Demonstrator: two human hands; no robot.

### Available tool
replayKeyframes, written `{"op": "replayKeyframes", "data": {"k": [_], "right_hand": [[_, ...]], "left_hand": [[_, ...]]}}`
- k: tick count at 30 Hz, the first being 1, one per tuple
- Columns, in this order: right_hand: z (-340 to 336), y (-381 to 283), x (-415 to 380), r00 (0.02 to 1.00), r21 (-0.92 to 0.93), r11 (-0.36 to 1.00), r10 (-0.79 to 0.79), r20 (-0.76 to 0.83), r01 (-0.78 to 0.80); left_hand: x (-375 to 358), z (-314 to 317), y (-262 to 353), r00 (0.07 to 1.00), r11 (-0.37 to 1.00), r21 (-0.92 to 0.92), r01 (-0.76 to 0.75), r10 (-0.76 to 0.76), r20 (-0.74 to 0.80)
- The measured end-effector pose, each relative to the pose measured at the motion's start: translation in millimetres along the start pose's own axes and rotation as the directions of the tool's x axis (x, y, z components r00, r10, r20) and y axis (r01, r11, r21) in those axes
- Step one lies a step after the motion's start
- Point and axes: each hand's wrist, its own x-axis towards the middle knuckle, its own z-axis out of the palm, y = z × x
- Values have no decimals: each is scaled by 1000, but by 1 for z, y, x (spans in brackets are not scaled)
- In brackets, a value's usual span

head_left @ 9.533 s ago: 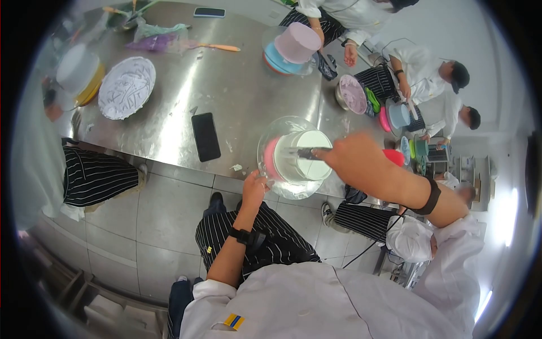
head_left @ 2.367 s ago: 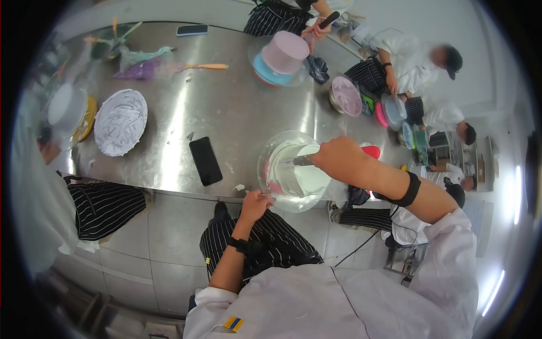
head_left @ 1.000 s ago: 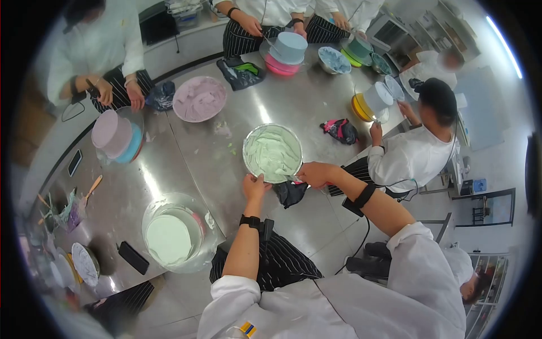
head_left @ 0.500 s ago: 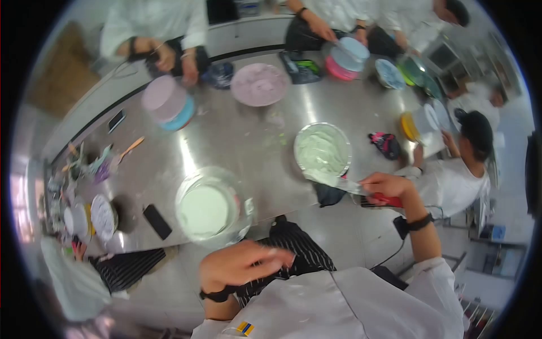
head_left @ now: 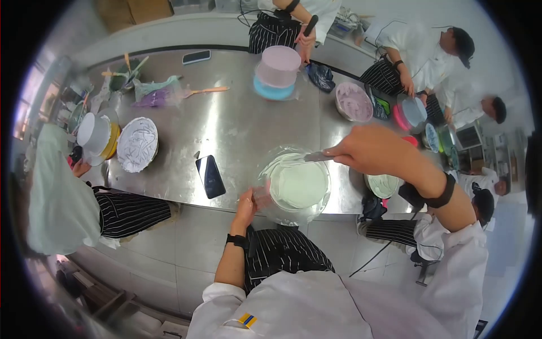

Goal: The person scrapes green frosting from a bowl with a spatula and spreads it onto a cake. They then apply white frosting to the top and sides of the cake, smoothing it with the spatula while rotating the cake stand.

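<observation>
A round cake (head_left: 300, 183) covered in pale green cream stands on a clear turntable (head_left: 287, 216) at the table's front edge. My right hand (head_left: 367, 150) is closed around a palette knife (head_left: 318, 157), whose blade lies on the cream at the cake's top far edge. The knife's handle is hidden in my fist. At the turntable's left rim, by a pinkish patch, the fingers of my left hand (head_left: 245, 209) close on the edge. A bowl of green cream (head_left: 384, 185) sits to the right, partly behind my right forearm.
A black phone (head_left: 210, 176) lies left of the turntable, with a bowl of whitish cream (head_left: 137, 145) beyond it. Across the table stands a pink cake (head_left: 278, 66) on a blue stand, near a bowl of pink cream (head_left: 354, 101). Several people work around the table.
My view has swung left. The palette knife has moved from the green cream bowl onto the cake's top, and my left hand has gone from the air to the turntable's rim.
</observation>
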Motion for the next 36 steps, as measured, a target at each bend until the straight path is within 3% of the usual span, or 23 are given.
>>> {"op": "replayKeyframes", "data": {"k": [1,3,7,10,16,36], "right_hand": [[0,-12,17,1000,-39,999,5,26,-4],[5,-31,43,993,-168,985,50,108,-31],[20,-48,72,982,-304,953,63,180,-6],[19,-62,81,968,-342,939,58,246,30],[30,-82,89,949,-340,940,87,304,23],[61,-79,89,971,-421,905,46,236,60]], "left_hand": [[-2,2,-2,999,992,-124,5,-1,34],[4,-16,-23,999,995,-101,16,-12,42],[-11,-20,-6,986,988,-114,105,-88,144],[-9,-25,-6,976,984,-57,166,-156,154],[-13,-20,5,976,991,-25,131,-124,182],[-25,-14,-3,969,986,63,152,-161,189]]}}
